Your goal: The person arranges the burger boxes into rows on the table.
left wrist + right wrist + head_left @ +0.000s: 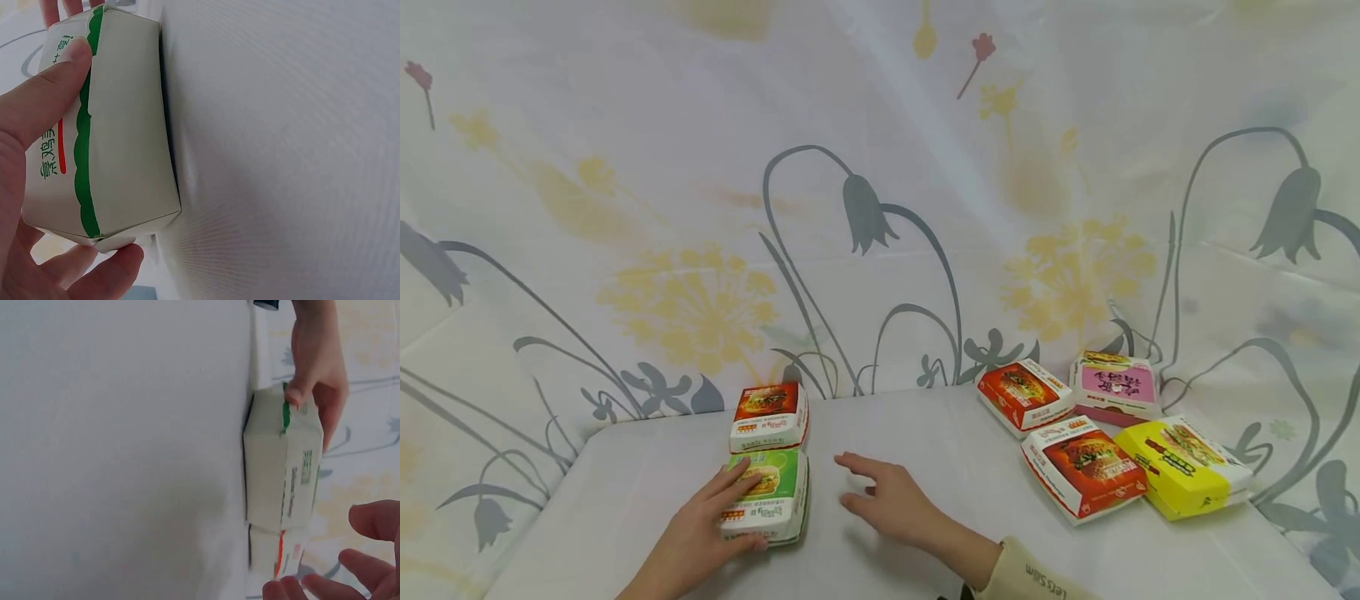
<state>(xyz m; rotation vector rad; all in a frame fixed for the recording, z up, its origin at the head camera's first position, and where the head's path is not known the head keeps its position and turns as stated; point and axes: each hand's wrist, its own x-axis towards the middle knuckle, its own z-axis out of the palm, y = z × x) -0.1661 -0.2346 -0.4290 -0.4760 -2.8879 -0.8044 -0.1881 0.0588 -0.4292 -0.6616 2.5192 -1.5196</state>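
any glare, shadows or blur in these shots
Head: pale glare streaks the curtain, faint shadow by the right hand; left wrist: large lettering on the green box looks fairly clear; right wrist: its small print is blurry, soft shadow on the table.

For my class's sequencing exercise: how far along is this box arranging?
Apparently done: the left-side red burger box sits unheld. In hand: the left hand grips the green burger box, lined up in front of it; the right hand is empty. Probably left, if all join the row: the rear red burger box, front red burger box, pink-topped box and yellow-and-white box grouped at right.
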